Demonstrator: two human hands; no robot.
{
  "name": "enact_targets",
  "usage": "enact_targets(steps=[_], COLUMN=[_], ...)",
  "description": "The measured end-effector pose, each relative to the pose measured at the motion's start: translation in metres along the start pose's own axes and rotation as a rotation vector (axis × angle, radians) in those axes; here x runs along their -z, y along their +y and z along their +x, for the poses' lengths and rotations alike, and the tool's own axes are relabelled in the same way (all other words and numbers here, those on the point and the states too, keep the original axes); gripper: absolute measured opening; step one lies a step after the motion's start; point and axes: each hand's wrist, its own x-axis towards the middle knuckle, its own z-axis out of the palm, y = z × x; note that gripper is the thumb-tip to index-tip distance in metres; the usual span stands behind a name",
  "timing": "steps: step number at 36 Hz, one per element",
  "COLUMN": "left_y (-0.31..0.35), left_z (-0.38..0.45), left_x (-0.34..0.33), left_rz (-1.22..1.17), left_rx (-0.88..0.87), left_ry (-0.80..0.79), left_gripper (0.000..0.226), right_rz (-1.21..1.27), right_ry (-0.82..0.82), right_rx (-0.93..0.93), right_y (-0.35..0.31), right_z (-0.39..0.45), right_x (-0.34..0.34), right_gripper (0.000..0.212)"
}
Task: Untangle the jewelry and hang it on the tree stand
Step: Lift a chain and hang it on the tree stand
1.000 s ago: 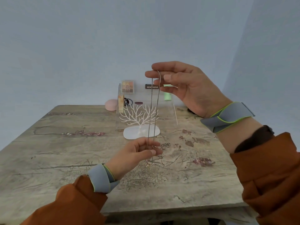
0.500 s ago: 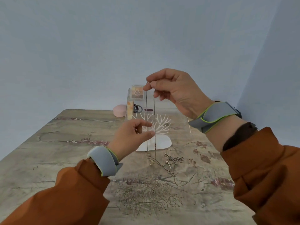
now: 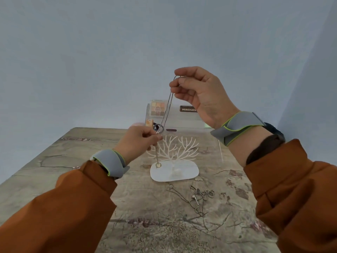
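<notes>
Raised necklace (image 3: 166,108) now; label (image 3: 188,109) perhaps reads "MINSHZEE".

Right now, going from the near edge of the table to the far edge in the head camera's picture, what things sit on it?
Loose chains → white tree stand → clear box with a palette in it at the far edge.

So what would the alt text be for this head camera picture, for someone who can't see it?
Two hands hold a thin necklace taut above a white tree stand: right hand high, left hand lower. More tangled chains lie on the table.
</notes>
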Motion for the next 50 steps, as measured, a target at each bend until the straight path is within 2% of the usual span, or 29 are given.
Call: enact_targets(steps=[4,8,24,32,43,50], left_y=[0.001,0.001,0.003,0.009,0.008,-0.007], left_z=[0.011,0.020,0.035,0.035,0.025,0.000], left_x=[0.008,0.014,0.008,-0.002,-0.008,-0.018], left_rz=[0.006,-0.001,-0.083,0.067,0.436,0.442], left_rx=[0.016,0.036,0.129,0.041,-0.218,-0.345], left_ry=[0.070,0.101,0.047,0.012,0.031,0.117], left_gripper=[0.022,0.017,0.017,0.015,0.014,0.013], right_rz=[0.014,0.033,0.030,0.035,0.032,0.022], right_ry=[0.001,0.013,0.031,0.021,0.025,0.019], right_rx=[-0.024,-0.040,-0.083,-0.103,-0.118,-0.129], right_y=[0.010,0.018,0.031,0.031,0.033,0.031], right_z=[-0.003,-0.007,-0.023,-0.030,-0.037,-0.040], right_x=[0.006,0.012,0.027,0.032,0.035,0.036], right_gripper=[0.018,0.020,0.021,0.020,0.020,0.021])
